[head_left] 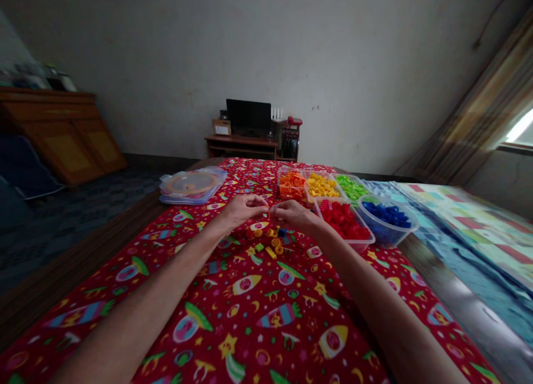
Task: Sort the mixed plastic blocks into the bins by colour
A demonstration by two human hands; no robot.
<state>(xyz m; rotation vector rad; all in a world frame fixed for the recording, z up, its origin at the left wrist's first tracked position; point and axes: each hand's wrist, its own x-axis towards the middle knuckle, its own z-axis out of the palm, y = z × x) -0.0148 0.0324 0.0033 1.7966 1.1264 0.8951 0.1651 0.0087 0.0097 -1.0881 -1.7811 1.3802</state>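
Over the middle of the red patterned cloth, my left hand (245,209) and my right hand (290,213) meet fingertip to fingertip. Both are closed in a pinch. A tiny reddish-orange bit shows between the fingertips, too small to make out. Just below them lie several small toy building pieces: a yellow piece (271,253), a green piece (259,247) and a dark blue piece (282,233). Beside my right wrist stands a clear tub of red pieces (342,220).
Behind the red tub are tubs of orange pieces (292,178), yellow pieces (321,185) and green pieces (352,188). A round tub holds blue pieces (386,215). Stacked plastic lids (191,184) lie at the left table edge. A bed (470,223) adjoins on the right.
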